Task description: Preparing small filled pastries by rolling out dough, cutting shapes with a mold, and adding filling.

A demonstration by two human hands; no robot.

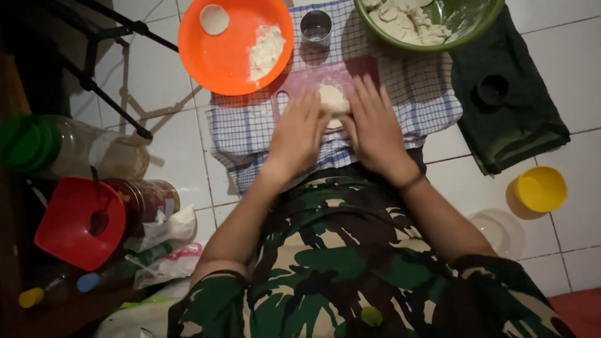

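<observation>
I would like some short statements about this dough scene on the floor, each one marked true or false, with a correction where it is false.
1. Both hands, the left hand and the right hand, rest on the piece of dough. True.
2. The orange plate holds a flat round disc of dough and a pile of flour. True.
3. The green bowl is empty. False: it holds pale pieces of dough.
4. The yellow cup stands on the checked cloth. False: it stands on the white tiled floor, to the right of the person.
5. A small metal cup stands between the orange plate and the green bowl. True.
</observation>
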